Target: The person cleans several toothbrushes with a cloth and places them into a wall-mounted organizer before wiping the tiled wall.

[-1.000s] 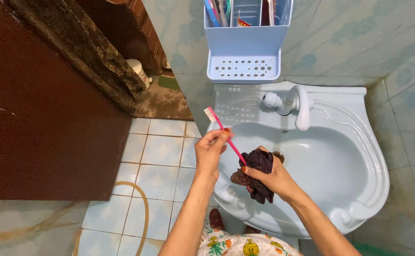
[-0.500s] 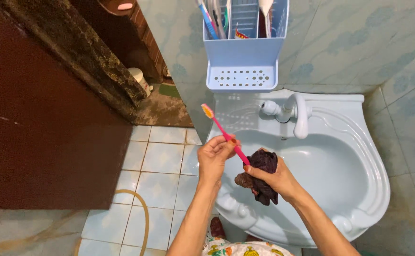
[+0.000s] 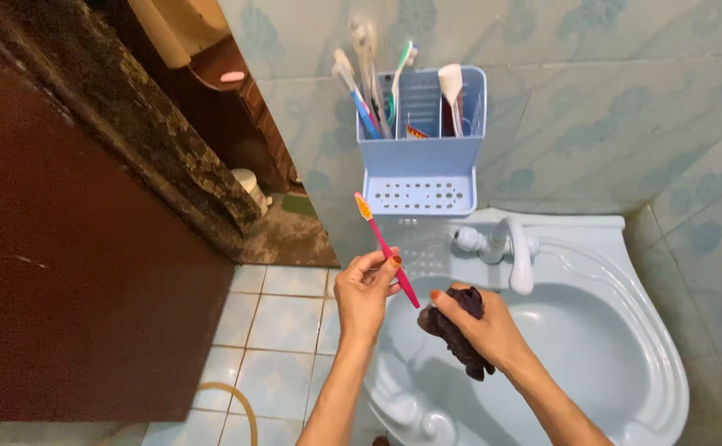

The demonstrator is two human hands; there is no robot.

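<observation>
Above sink (image 3: pixel 625 347), left hand (image 3: pixel 365 291) raises toothbrush (image 3: pixel 384 246); right hand (image 3: pixel 480 326) grips cloth (image 3: pixel 460 339).

The left hand (image 3: pixel 365 291) now lifts the pink toothbrush (image 3: pixel 385 249) higher and more upright, its bristles nearer the blue wall holder (image 3: pixel 421 157). The right hand (image 3: pixel 480 326), beside it, now covers more of the dark cloth (image 3: pixel 458 339).

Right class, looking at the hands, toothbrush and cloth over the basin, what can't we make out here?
Head view only:
- Dark cloth: most of it is hidden inside the right hand.
- Pink toothbrush: the left hand covers its mid handle.
- Brushes in the blue wall holder: blurred.
- Sink: front rim cut by the bottom edge.
</observation>
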